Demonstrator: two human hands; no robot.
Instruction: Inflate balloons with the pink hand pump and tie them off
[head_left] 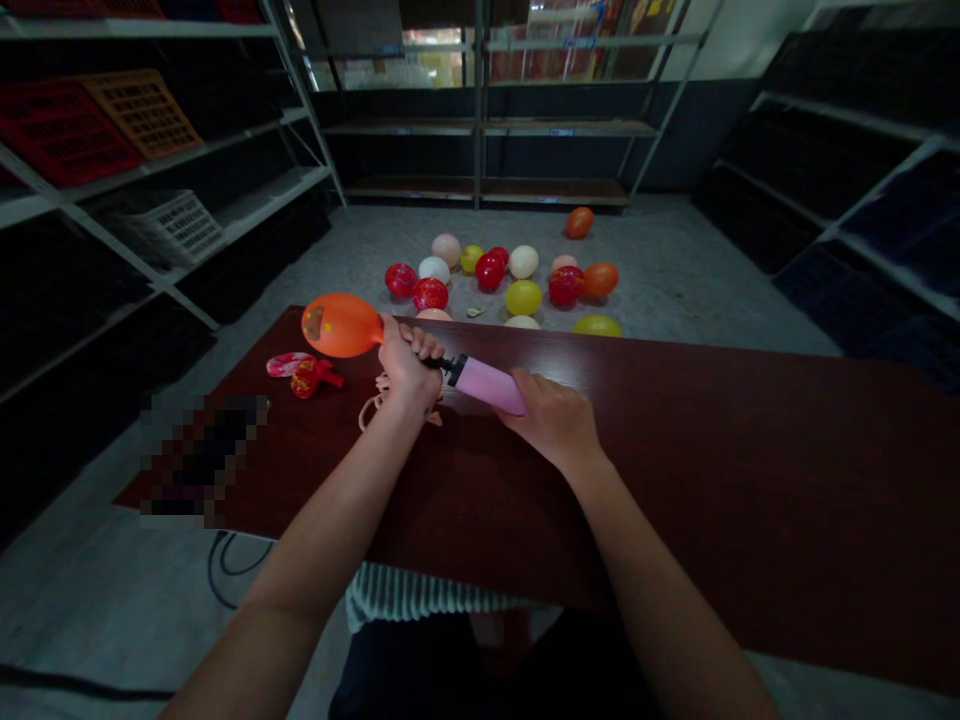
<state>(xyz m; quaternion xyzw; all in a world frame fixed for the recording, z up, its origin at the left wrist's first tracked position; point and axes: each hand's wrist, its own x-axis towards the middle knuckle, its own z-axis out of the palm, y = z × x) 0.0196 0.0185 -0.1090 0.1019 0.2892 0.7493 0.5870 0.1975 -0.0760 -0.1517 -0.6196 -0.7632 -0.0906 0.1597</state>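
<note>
Head view, starting at the left hand (407,365): curled into a tight fist round the neck of an orange balloon (341,325) where it meets the black nozzle (448,368) of a pink pump (491,385), knuckles up, no gap between the fingers. Just beside it, the right hand (553,418): closed over the near end of the pump's barrel, back of the hand up, fingers wrapped under and hidden. Near each other, joined only by the pump, held low over the dark red table (750,450); resting on the wood or just clear of it, cannot tell. Partly inflated and egg-shaped, the balloon, pointing left from the fist, with a pale printed patch on its far end.

Under the left wrist, loops of pale string (369,408) on the tabletop. Just left of those, two flat balloons (304,372), one pink, one red, lying limp. Beyond the table's far edge, on the grey floor, a cluster of blown-up balloons (523,297) in red, yellow, white, peach and orange. Further out on the left, metal shelving (225,140) with a red crate (60,130), an orange crate (142,110) and a white basket (172,225). Against the far wall, back racks (480,125).
</note>
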